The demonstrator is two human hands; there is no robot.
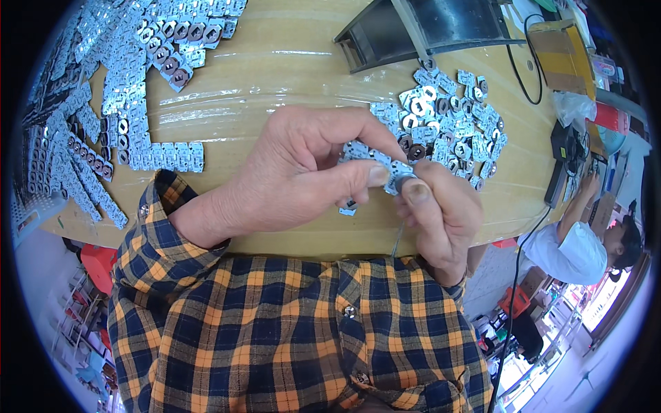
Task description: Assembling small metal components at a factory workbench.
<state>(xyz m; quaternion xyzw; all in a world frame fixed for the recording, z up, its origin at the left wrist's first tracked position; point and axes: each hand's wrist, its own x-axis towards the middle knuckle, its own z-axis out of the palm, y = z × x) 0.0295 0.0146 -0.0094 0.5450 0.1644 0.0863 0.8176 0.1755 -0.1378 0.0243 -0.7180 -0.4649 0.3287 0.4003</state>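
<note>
My left hand [292, 168] is closed on a short strip of pale blue circuit boards [363, 153], thumb on top and forefinger curled along the far edge. At the strip's right end, my right hand [446, 210] is closed in a pinch. A small grey round part [405, 180] shows by its thumb; whether it is attached to the strip I cannot tell. Below the fingers a thin grey strand [398, 239] hangs down. Just beyond my right hand lies a loose heap of small circuit boards with round parts [458, 124].
Many joined circuit board strips [127, 89] cover the table's left side. A dark machine-like bin [447, 27] stands at the back, with a yellow-brown carton [561, 55] to its right. A black cable [516, 275] runs down the right side. Another person [575, 251] sits at the far right.
</note>
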